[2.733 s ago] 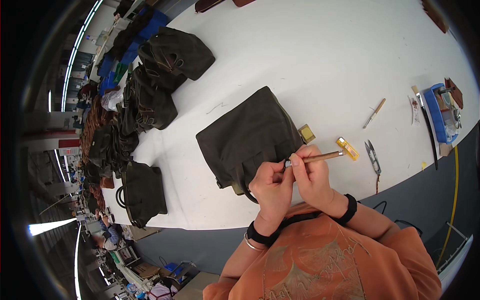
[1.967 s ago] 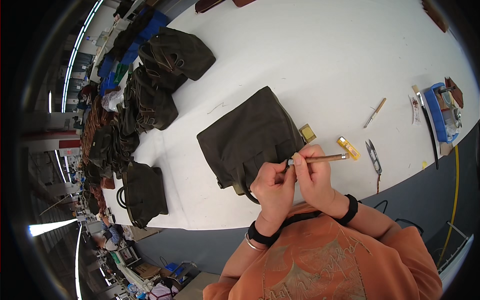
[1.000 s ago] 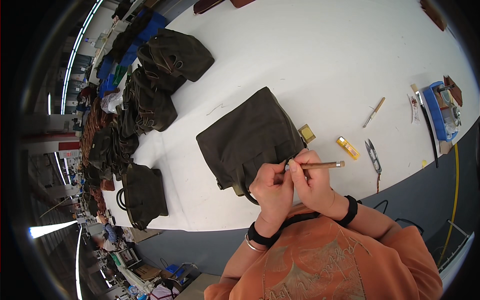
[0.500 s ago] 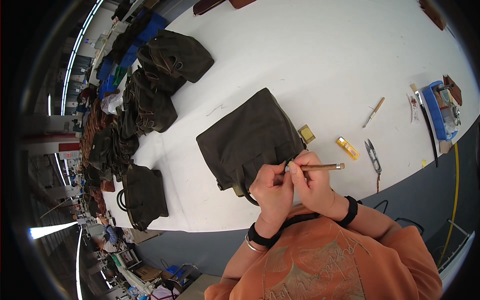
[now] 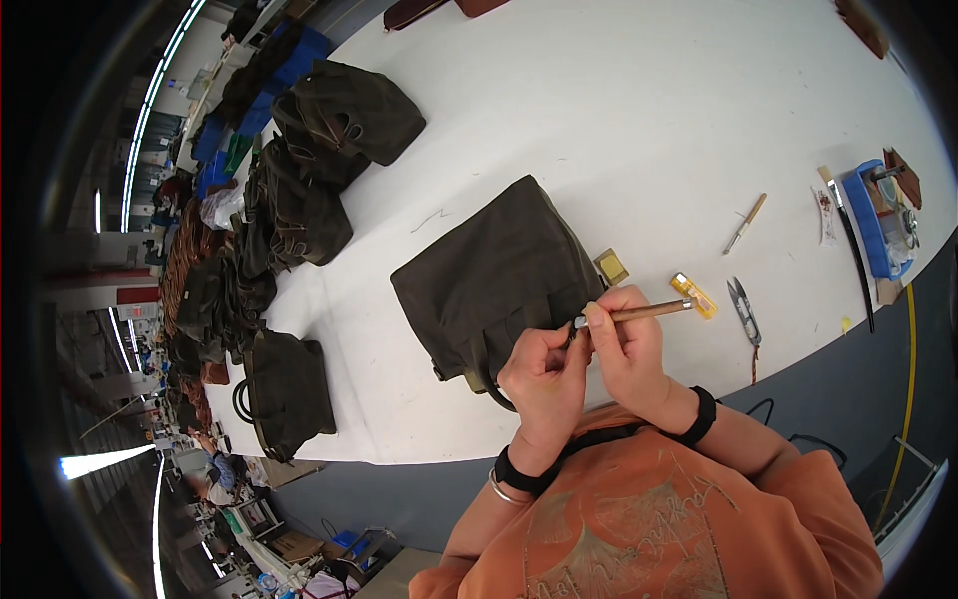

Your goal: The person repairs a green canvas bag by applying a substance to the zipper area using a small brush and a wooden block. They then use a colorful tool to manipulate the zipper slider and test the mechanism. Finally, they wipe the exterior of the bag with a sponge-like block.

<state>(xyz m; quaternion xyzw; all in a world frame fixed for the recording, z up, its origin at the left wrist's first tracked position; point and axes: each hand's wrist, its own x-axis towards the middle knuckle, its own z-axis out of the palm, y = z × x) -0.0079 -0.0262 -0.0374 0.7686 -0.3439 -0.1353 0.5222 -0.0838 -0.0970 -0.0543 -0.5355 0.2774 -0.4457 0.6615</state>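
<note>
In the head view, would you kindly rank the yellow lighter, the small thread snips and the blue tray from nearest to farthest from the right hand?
From the right hand:
1. Yellow lighter, just right of it, by the tip of the wooden-handled tool.
2. Small thread snips, a little further right.
3. Blue tray, far right, near the white table's end.

Both forearms come in from the lower edge of the frame and meet a little below the centre. The left hand (image 5: 544,374) is curled, its fingers bent inward, with a black band and a thin silver bangle on the wrist. The right hand (image 5: 627,349) touches it from the right side, fingers pinched closed, with a black band on its wrist.
</note>
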